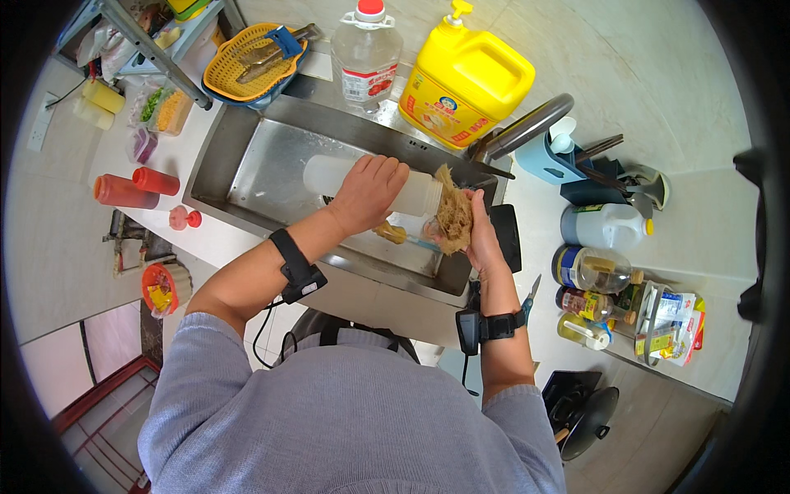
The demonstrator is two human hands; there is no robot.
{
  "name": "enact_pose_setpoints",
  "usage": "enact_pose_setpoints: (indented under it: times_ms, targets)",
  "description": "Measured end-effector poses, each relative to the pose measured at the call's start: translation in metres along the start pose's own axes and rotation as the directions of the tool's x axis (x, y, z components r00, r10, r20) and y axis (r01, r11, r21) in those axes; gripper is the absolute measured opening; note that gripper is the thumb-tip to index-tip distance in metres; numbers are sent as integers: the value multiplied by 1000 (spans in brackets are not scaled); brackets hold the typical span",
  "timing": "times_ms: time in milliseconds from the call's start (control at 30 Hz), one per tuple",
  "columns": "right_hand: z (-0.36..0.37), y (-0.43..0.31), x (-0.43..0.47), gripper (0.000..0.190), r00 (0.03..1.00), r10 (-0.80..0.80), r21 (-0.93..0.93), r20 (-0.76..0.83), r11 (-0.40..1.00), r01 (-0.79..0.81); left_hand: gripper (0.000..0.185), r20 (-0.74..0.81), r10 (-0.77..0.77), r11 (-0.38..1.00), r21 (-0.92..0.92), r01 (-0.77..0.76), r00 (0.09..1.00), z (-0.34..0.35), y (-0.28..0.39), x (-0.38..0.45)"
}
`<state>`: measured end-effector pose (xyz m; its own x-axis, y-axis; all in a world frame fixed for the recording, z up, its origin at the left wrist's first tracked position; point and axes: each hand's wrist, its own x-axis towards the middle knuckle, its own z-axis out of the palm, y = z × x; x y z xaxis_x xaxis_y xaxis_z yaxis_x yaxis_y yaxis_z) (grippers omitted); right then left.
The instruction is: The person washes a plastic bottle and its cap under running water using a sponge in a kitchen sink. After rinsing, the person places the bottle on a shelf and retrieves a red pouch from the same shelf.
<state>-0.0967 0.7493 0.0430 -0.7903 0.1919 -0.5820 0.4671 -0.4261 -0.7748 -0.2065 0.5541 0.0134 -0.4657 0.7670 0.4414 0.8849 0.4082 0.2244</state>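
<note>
Over the stainless steel sink (253,185), my left hand (371,192) grips a translucent white plastic bottle (416,192) around its middle. The bottle lies nearly level, its open mouth facing right. My right hand (484,238) holds a wad of brown fibrous scrubber (455,216) up against that mouth. Whether any fibre is inside the bottle cannot be seen. Below the bottle, a tan object (390,233) of unclear kind shows in the sink. A light blue stick-like piece (426,245) lies near the scrubber, partly hidden.
Behind the sink stand a clear jug with a red cap (368,55), a yellow pump jug (466,80) and the faucet (524,129). A yellow colander (247,62) sits at back left. Red squeeze bottles (126,191) stand left; scissors (531,296) and several bottles (595,270) lie right.
</note>
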Motion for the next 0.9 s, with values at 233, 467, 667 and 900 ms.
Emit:
enact_pose_setpoints:
  times_ms: [233,467,667,900]
  targets:
    - [0,0,-2,47,898,-432,-500,90,760,416,62,12,-99,990,-96,99,995,3,3,1]
    - [22,3,-8,46,896,-415,-833,156,433,345,67,359,-167,915,-291,280,918,7,11,-7]
    - [-8,42,43,37,979,-148,-548,-139,835,49,56,241,37,999,-35,-29,970,11,18,-8]
    - [-37,50,39,34,994,48,-8,-100,999,-49,60,324,-211,956,-127,264,922,10,-8,-15]
